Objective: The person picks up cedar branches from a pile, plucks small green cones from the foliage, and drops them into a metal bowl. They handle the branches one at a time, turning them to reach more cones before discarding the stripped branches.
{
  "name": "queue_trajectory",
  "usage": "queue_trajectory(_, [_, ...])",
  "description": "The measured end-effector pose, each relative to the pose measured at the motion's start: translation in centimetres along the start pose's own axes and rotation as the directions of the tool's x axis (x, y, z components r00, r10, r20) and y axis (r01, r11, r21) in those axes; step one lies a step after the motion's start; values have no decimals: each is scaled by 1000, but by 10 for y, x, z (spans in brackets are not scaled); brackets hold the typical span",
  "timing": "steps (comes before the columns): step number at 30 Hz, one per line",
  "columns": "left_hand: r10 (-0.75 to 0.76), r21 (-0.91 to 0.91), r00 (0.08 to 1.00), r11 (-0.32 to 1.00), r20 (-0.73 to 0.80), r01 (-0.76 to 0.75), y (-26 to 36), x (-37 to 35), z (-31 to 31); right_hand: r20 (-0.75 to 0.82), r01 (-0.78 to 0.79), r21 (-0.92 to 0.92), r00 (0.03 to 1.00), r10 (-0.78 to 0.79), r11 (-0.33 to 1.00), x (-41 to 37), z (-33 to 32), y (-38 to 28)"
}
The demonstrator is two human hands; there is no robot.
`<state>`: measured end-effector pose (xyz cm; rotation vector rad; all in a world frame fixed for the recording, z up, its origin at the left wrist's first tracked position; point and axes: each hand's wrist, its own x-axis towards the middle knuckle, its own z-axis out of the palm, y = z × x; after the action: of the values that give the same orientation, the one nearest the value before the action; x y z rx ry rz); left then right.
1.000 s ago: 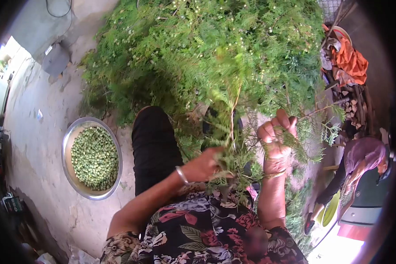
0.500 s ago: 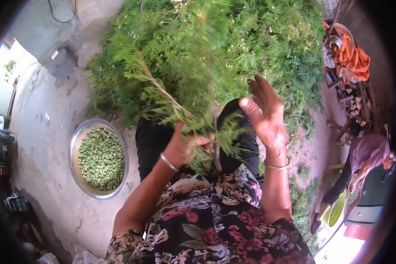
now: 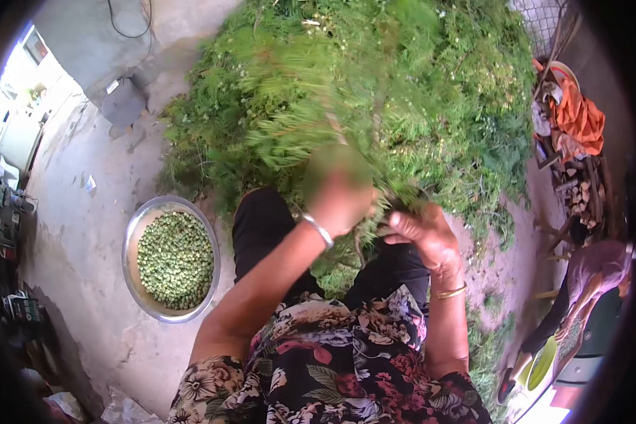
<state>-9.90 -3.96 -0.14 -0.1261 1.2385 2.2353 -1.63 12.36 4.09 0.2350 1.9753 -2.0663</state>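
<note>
My left hand (image 3: pixel 338 194), wearing a silver bracelet, is blurred, but it is closed around a leafy green branch (image 3: pixel 332 116) in front of my knees. The branch's feathery sprays reach up over the heap and are smeared by motion. Close beside it, my right hand (image 3: pixel 431 237) has its fingers curled in at sprigs near the branch's lower part; its fingertips are partly hidden by leaves. To the left on the floor stands a metal basin (image 3: pixel 129 265) holding a mass of small green cones (image 3: pixel 177 261).
A large heap of cut evergreen branches (image 3: pixel 466 106) covers the ground ahead. On the right lie orange cloth (image 3: pixel 579 120) and stacked firewood (image 3: pixel 579 194). Another person (image 3: pixel 597 272) bends at the right edge near a green basin (image 3: pixel 543 364). A dark grey object (image 3: pixel 124 102) stands upper left.
My right hand has come down and in from its raised, spread position to the branch. My left hand has moved up and to the right with the branch. The view has shifted slightly.
</note>
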Motion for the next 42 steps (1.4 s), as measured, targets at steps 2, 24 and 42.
queue_trajectory(2, [135,188,990,974,-30,-127,-44,28,17,-88,72,-482,988,-130,873,-6,-3,-3])
queue_trajectory(24, [430,741,892,551,141,-383,-61,-59,-64,-588,298,461,808,37,836,-34,-61,79])
queue_trajectory(42, [306,-145,950,939,-61,-312,-18,-11,-74,-349,347,742,931,-112,573,-57,-93,122])
